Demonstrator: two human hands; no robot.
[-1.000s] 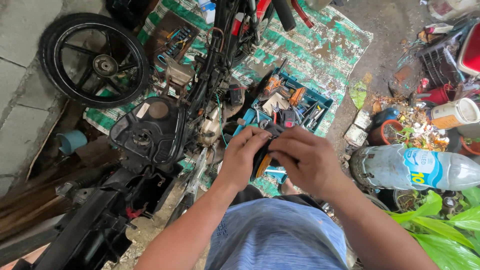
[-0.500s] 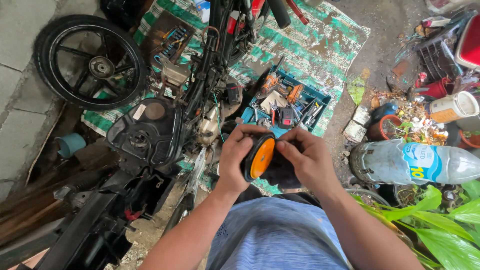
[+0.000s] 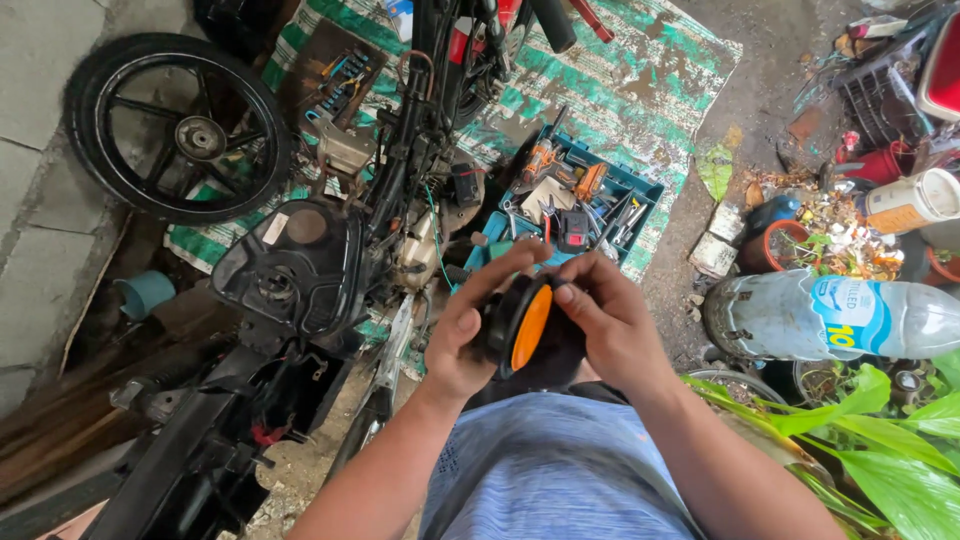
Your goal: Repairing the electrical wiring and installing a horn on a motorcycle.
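1. The left hand [image 3: 462, 335] and right hand [image 3: 612, 330] meet in front of the person's blue shirt [image 3: 545, 470]. Both are closed as a grip around one part, a round black housing with an orange lens [image 3: 530, 328].
2. The left thumb and fingers curl over the upper left rim of the housing. The right fingers [image 3: 570, 293] press on its upper right edge, with the palm cupping the back. The lens sits edge-on between them, so I cannot tell whether it is fully seated in the housing.
3. Judging from this, the part is off the machine and under inspection or adjustment in the hands. Nothing shows it mounted anywhere, so any fitting remains undone.
4. Just beyond the housing, farther from the person, lies a blue tool tray [image 3: 575, 205] full of pliers, drivers and small boxes. No tool is in either hand.
5. Left of the housing stands a stripped motorcycle frame [image 3: 300, 300], its black tank and wiring exposed, which suggests the wider job is mid-way, with much left to reassemble.
6. Farther left of the housing, a loose black wheel [image 3: 175, 130] lies flat on the ground, partly on a green striped mat [image 3: 640, 90].
7. Right of the housing rests a large clear water jug [image 3: 830, 320] on its side, with green leaves [image 3: 880, 440] below it and plant pots and clutter behind.
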